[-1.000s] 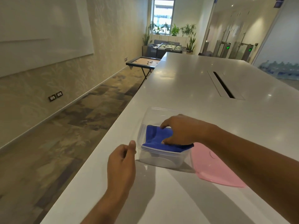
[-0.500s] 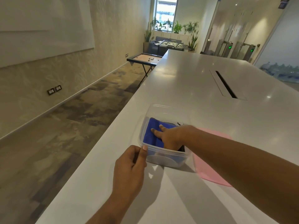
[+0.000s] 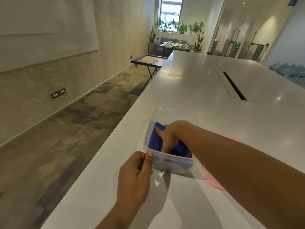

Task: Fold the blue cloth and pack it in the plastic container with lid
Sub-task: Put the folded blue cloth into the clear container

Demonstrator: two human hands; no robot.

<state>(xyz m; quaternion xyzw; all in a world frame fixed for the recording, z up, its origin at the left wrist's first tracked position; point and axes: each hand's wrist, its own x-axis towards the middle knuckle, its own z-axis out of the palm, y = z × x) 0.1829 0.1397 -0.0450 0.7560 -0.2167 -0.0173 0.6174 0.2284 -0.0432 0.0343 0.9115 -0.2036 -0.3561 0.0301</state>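
Observation:
A clear plastic container (image 3: 171,111) stands near the left edge of the white table (image 3: 206,90). The folded blue cloth (image 3: 155,139) lies inside it. My right hand (image 3: 168,134) reaches down into the container, fingers spread and pressing on the cloth. My left hand (image 3: 137,172) is at the container's near left corner, thumb and curled fingers against the rim. The pink lid (image 3: 214,182) lies flat on the table to the right of the container, mostly hidden behind my right forearm.
A long dark cable slot (image 3: 234,85) runs along the table farther back. The table's left edge drops to a carpeted floor (image 3: 66,138). A small game table (image 3: 150,61) stands beyond the table's far left side.
My right hand has pushed the cloth deeper into the container, from on top of the rim to well inside. My left hand has moved forward and now touches the container's near corner.

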